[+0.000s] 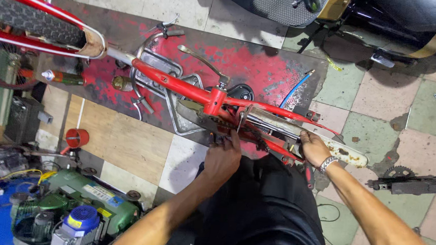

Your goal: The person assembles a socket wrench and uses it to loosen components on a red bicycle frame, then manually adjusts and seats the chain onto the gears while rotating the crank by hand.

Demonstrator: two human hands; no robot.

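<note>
down on the red-painted metal plate [263, 64] lies the red bicycle frame [179, 85], flat on its side, its front end to the far left and its rear stays reaching right. your left hand [222, 156] sits at the chain [223, 124] near the crank area, fingers curled onto something there, though what exactly they pinch is hidden. your right hand [314, 147] is closed around the lower rear stay, beside the pale, rust-flecked chain guard [324, 142]. the frame looks like steel tube, so judge it stiff and fairly heavy; it should not flex, and the tubes give a sure grip where the paint is dry. the chain is another matter: limp, likely greasy, apt to slip and to nip fingers at the teeth. the chain guard looks thin and could bend, so take hold by the tubes, not by it. a red funnel [77, 138] stands on the floor to the near left, with a green compressor [76, 210] nearer still, and a loose sprocket part [408, 182] lies to the right.
</note>
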